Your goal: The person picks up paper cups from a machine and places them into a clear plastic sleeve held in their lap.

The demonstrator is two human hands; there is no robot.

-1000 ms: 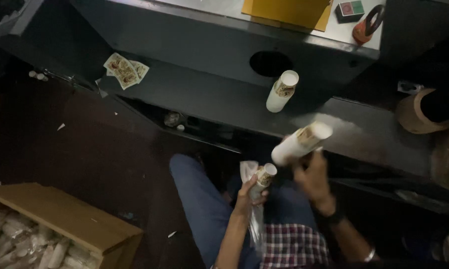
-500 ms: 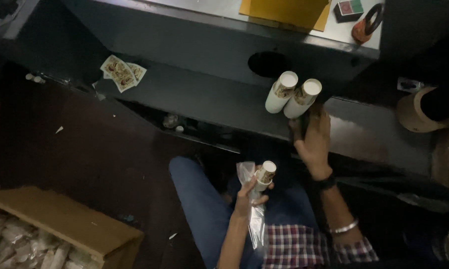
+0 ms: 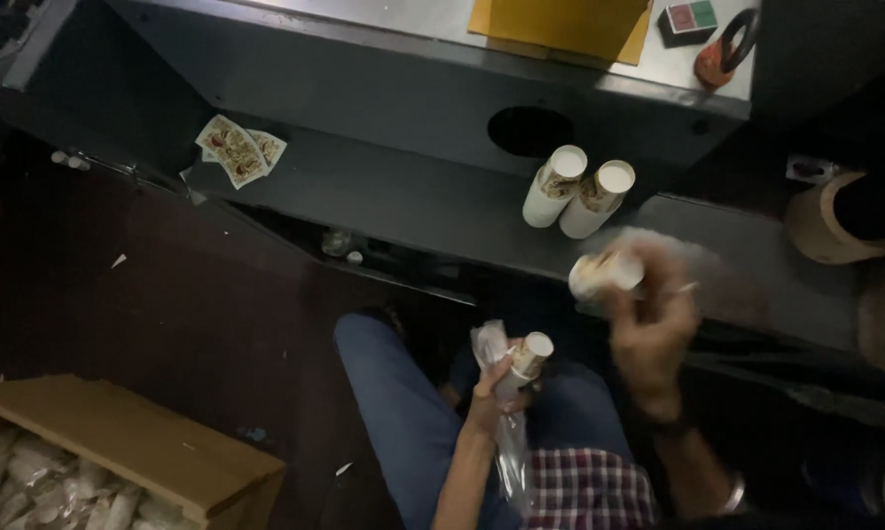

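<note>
Paper cup stacks: two lie side by side on the dark machine shelf, just below a round opening. A third stack, with a clear plastic sleeve, is gripped in the left hand over the lap. The right hand, blurred, clasps a fourth stack near the shelf edge. Dim floor; one open cardboard box lower left.

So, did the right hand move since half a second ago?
Yes. The right hand came back from the two stacks of cups on the ledge, toward the body, holding another blurred stack.
</note>
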